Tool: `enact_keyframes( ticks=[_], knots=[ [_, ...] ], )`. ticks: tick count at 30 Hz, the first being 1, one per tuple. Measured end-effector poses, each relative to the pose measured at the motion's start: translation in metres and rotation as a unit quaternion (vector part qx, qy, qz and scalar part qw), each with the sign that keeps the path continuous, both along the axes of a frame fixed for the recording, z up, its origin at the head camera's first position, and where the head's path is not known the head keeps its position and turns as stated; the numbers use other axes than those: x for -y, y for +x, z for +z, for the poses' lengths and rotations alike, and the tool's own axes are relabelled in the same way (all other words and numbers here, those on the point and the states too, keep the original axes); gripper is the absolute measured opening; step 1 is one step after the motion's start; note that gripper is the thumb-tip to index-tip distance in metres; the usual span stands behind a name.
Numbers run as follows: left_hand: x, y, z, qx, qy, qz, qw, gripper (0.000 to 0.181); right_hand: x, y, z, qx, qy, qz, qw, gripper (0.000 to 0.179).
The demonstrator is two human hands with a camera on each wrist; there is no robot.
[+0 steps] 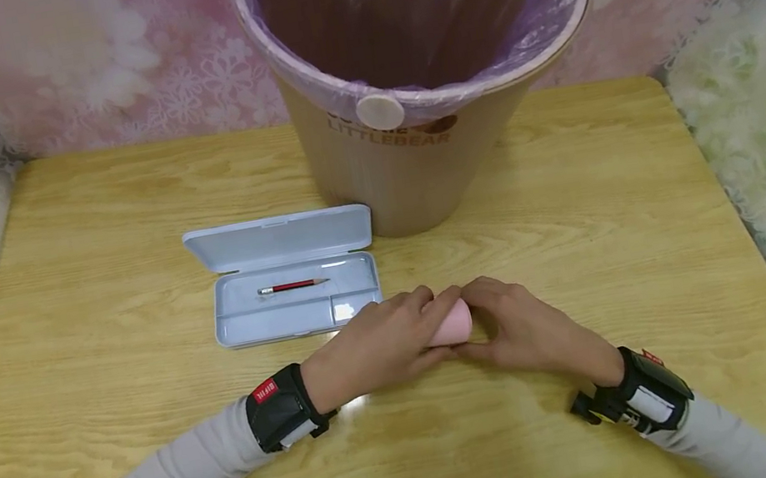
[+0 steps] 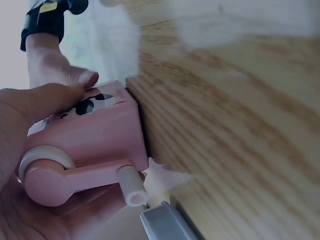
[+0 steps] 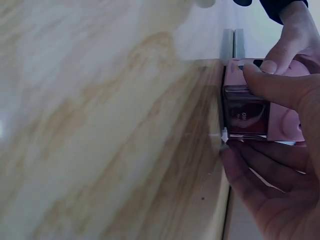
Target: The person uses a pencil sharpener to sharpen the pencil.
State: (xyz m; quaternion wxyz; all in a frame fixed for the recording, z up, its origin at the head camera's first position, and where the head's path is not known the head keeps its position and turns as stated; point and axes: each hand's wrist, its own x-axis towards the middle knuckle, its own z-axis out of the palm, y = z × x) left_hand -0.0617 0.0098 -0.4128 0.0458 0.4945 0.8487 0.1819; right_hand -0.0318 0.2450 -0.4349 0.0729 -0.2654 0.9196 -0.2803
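Observation:
A pink pencil sharpener [image 1: 452, 325] with a side crank [image 2: 100, 176] and a printed face is between both hands. My left hand [image 1: 382, 347] grips its body, the thumb over the printed face and the fingers beneath, as the left wrist view shows. From the other side, my right hand [image 1: 534, 332] holds the end with the dark see-through shavings drawer [image 3: 247, 117]. Its thumb lies along the top and its fingers are under the drawer. In the head view the hands cover most of the sharpener.
An open light-blue pencil case [image 1: 275, 321] lies just left of the hands, holding a short red-and-black pencil [image 1: 294, 285]. Behind it stands a tall beige bin [image 1: 390, 187] lined with a purple bag [image 1: 539, 35]. Everything rests on a wood-grain table [image 1: 573, 190] against patterned walls.

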Motion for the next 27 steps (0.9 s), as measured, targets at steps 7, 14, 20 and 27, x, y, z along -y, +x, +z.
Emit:
enact_keyframes(
  ticks=[7, 14, 20, 27],
  knots=[
    [-0.002, 0.003, -0.003, -0.039, -0.007, -0.005, 0.9992, 0.068, -0.002, -0.001, -0.004, -0.011, -0.038, 0.023, 0.999, 0.042],
    [-0.003, -0.001, -0.003, -0.056, -0.013, -0.024, 0.998, 0.066, -0.005, -0.003, -0.006, -0.036, -0.044, 0.039, 0.9976, 0.037],
    [-0.006, -0.001, -0.003, -0.035, -0.005, -0.04, 0.9986, 0.06, -0.012, 0.0, -0.004, -0.037, -0.039, 0.049, 0.9974, 0.039],
    [0.002, -0.006, -0.004, -0.04, -0.018, -0.037, 0.9984, 0.059, -0.035, 0.0, -0.003, -0.06, -0.037, 0.029, 0.9971, 0.048]
  ],
)
